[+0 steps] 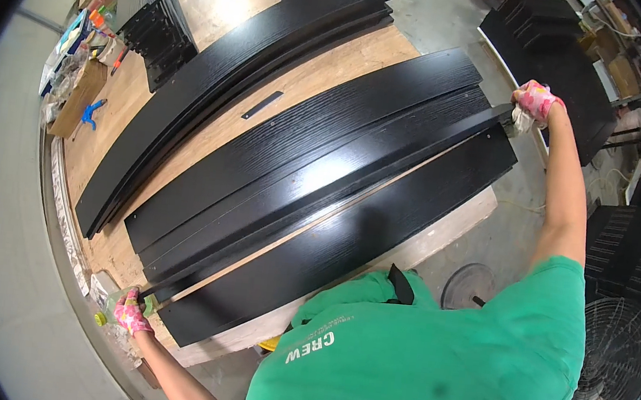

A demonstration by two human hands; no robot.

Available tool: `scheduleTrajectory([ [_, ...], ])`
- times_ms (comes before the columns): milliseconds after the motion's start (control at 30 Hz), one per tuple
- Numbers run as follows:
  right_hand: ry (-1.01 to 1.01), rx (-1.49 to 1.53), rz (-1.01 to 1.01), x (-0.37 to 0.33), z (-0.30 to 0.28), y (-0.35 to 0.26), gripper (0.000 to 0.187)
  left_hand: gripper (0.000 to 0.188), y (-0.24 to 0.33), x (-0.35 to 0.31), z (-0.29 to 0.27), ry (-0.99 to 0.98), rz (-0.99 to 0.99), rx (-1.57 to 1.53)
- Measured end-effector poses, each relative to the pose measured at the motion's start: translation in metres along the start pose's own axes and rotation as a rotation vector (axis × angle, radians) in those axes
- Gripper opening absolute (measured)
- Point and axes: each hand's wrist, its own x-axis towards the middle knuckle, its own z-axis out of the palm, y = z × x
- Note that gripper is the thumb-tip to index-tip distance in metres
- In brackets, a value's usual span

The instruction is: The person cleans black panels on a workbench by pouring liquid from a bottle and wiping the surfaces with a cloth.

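Note:
A long black wood-grain board [454,134] is tilted up along one edge among the other boards, and I have hold of it at both ends. My left hand [133,313], in a pink patterned glove, closes on its near left end. At the far right end my right hand [536,100], gloved alike, is closed around the board's tip with a white rag [522,122] bunched beneath the fingers. Flat in front of me lies another black board [347,242]. Beyond the held one rests a wider black board [322,113] with a curved outer edge.
Curved black boards [235,48] are stacked farther back on the wooden table [127,130]. A small black strip [262,105] lies between the stacks. A blue-handled tool [91,113] sits at the left. Black panels [543,51] stand at the right, with a floor fan [610,351] nearby.

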Motion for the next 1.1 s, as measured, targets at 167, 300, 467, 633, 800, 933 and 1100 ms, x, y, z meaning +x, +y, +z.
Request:
scheduleTrajectory([
  [167,0.033,-0.382,-0.031,0.016,-0.004,-0.042,0.033,0.046,0.05,-0.025,0.017,0.071,0.199,0.42],
  [300,0.112,-0.587,-0.258,0.08,0.028,-0.037,0.03,0.044,0.04,0.01,0.041,-0.004,0.338,0.911],
  [467,0.061,-0.477,-0.153,0.089,0.061,-0.037,0.017,0.052,0.031,-0.017,0.06,0.01,0.458,0.883],
  [633,0.223,-0.032,-0.125,-0.007,0.033,-0.05,0.038,0.033,0.032,-0.063,0.073,0.129,0.738,0.606],
  [800,0.009,1.042,-0.548,-0.064,0.056,-0.026,0.041,0.017,0.002,-0.134,0.095,0.217,0.819,0.502],
  [933,-0.169,1.18,-0.676,-0.083,0.079,-0.015,0.06,0.018,-0.026,-0.163,0.094,0.293,0.706,0.359],
  [1100,-0.351,0.754,-0.519,-0.075,0.074,-0.025,0.047,0.029,-0.033,-0.124,0.066,0.272,0.163,-0.221],
])
